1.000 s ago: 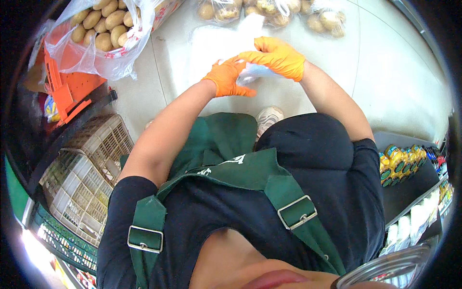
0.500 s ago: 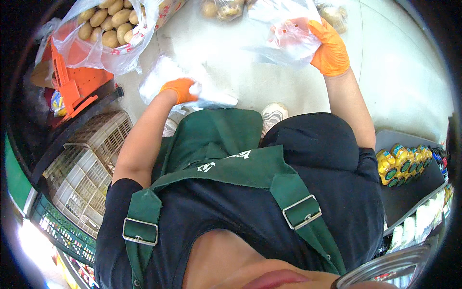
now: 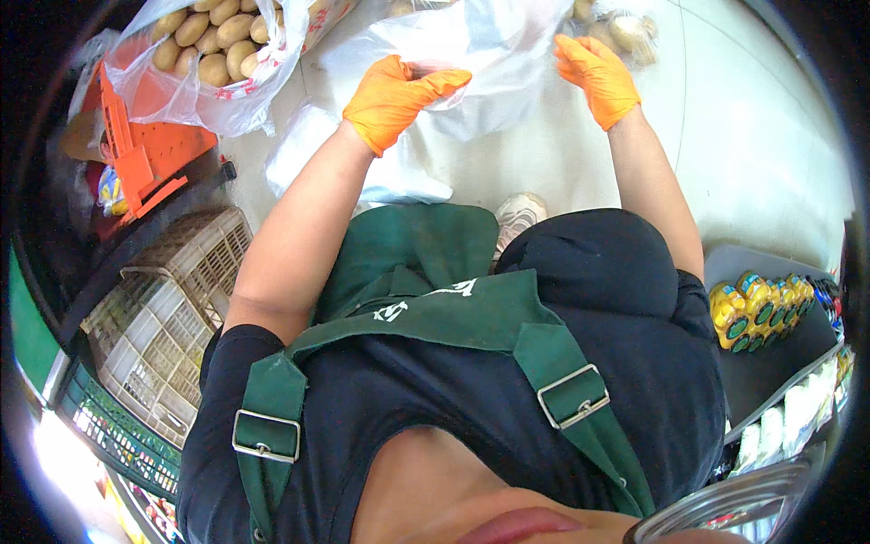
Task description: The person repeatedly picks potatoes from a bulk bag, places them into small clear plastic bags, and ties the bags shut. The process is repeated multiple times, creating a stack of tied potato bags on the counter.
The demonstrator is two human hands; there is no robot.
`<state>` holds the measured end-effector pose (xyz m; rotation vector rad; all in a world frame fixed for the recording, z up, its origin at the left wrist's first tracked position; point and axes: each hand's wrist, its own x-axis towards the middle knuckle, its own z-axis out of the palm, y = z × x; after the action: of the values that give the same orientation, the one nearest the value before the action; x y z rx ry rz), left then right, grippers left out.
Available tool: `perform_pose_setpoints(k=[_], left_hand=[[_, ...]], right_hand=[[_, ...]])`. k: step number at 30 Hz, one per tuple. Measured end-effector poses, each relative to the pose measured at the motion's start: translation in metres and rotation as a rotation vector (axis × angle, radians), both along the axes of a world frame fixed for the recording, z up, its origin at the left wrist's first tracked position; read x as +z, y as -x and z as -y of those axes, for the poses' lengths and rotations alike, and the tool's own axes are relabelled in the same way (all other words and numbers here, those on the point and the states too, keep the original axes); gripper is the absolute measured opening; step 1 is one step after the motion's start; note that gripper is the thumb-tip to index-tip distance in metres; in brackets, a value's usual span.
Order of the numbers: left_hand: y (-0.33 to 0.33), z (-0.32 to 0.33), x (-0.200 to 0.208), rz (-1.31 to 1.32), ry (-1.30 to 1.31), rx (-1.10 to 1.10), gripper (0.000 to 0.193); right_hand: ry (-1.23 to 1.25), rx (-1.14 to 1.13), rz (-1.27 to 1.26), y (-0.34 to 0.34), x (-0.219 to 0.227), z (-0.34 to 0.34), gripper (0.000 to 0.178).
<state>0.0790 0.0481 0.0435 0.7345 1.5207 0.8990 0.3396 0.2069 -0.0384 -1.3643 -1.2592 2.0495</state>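
The left hand [image 3: 391, 102], in an orange glove, holds the near left edge of a clear plastic bag [image 3: 507, 91]; thumb and fingers are clamped on the film, the thumb pointing inward along it. This edge grip probably serves to leave the middle of the film free and spread out rather than bunched. The right hand [image 3: 600, 83], gloved likewise, is at the right side of the same bag with its fingers drawn close together; whether film is pinched between the fingertips cannot be told. The two hands are set well apart, on opposite sides of the bag, which presumably supports its width. The bag itself is in front of the person, over the pale floor [image 3: 725, 136] and partly across filled bags at the upper edge of the view. White plastic film [image 3: 313, 154] lies on the floor beneath and beside the left forearm, likely placed there for short reach. At upper left, a large bag [image 3: 186, 107] stands with its mouth folded outward, so that the potatoes [image 3: 231, 41] inside are exposed and accessible from above. A smaller clear bag with round contents [image 3: 627, 34] rests beyond the right hand, apparently set aside from the working area. The gloves probably protect the hands from soil.
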Motion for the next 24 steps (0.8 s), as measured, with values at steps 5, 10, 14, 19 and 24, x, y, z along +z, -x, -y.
perform_pose_setpoints(k=[5, 10, 14, 19, 24], left_hand=[[-0.015, 0.000, 0.002, -0.249, 0.187, -0.141, 0.026], [-0.007, 0.008, -0.014, -0.081, -0.220, 0.121, 0.019], [0.080, 0.006, -0.009, 0.810, -0.204, 0.555, 0.007], [0.052, -0.005, -0.017, -0.095, -0.219, 0.427, 0.011], [-0.003, -0.007, 0.003, -0.033, -0.214, 0.051, 0.022]], right_hand=[[-0.347, 0.641, -0.043, 0.044, 0.037, 0.026, 0.036], [-0.502, 0.624, 0.047, 0.062, 0.017, 0.030, 0.043], [-0.504, 0.759, 0.679, 0.024, -0.023, -0.001, 0.047], [-0.569, 0.697, 0.459, 0.032, -0.005, 0.028, 0.069], [-1.026, 0.733, 0.230, 0.070, 0.031, 0.035, 0.050]])
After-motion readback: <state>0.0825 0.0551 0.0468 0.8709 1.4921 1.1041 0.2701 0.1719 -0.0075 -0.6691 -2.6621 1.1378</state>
